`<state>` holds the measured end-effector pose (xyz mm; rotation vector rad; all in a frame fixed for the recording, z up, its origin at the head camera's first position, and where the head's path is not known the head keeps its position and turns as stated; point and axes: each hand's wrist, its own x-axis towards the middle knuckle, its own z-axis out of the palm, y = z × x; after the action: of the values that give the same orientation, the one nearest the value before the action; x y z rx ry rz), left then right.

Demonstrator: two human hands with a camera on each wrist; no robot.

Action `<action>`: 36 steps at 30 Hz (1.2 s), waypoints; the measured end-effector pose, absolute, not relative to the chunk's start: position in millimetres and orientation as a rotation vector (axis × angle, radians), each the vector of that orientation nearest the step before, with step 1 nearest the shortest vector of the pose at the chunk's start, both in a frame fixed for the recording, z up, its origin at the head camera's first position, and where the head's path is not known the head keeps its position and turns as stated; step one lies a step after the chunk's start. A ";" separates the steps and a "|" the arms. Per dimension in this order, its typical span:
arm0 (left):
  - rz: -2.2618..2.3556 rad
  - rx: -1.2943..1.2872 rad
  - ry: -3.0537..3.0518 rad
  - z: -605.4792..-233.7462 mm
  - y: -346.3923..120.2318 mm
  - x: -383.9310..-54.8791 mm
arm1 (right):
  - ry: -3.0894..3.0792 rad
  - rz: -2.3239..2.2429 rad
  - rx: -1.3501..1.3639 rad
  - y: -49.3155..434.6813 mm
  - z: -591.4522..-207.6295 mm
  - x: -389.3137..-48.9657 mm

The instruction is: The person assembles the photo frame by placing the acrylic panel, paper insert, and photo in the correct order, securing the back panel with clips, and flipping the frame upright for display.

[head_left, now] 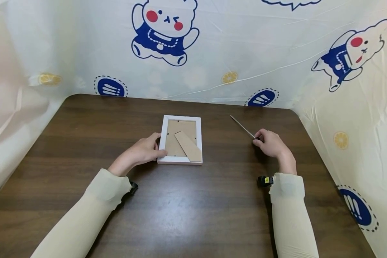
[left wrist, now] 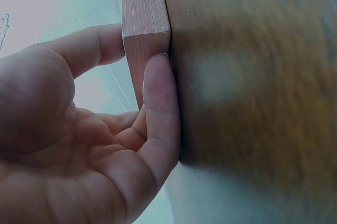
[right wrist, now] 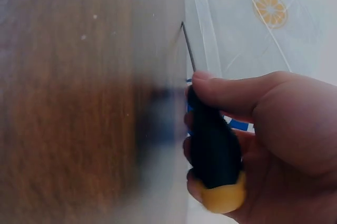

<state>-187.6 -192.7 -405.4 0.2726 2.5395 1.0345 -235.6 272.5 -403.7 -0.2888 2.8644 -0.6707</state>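
Observation:
A white picture frame (head_left: pixel 198 138) lies face down on the table, its tan backing board (head_left: pixel 184 126) and slanted easel stand (head_left: pixel 187 145) facing up. My left hand (head_left: pixel 144 149) grips the frame's left edge, the thumb over the border. In the left wrist view, fingers (left wrist: pixel 160 95) press against the side of the frame (left wrist: pixel 145 10). To the right, my right hand (head_left: pixel 271 142) holds a screwdriver (head_left: pixel 243 128) by its handle. The right wrist view shows the dark handle (right wrist: pixel 213 145) with a yellow end, the thumb along it and the thin shaft pointing away.
The brown wooden table (head_left: pixel 180 208) runs back to a pale curtain (head_left: pixel 225 43) printed with bears and lemon slices, which also stands along both sides. A small black camera sits at each wrist, under the left cuff (head_left: pixel 133 188) and beside the right cuff (head_left: pixel 265 181).

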 end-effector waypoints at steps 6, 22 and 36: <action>1.022 0.265 2.540 -405.1 -193.3 -188.8 | 2.810 -0.645 -0.228 273.0 -400.7 -232.7; 0.997 0.259 2.551 -405.7 -194.0 -188.3 | 2.829 -0.618 -0.231 273.7 -397.9 -230.6; 0.848 0.239 2.658 -400.7 -191.8 -182.4 | 2.922 -0.662 -0.246 266.2 -388.8 -231.1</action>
<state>-182.4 -191.8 -400.7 0.2390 2.6584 0.8476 -231.1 266.2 -388.8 -0.2459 2.9225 -0.6620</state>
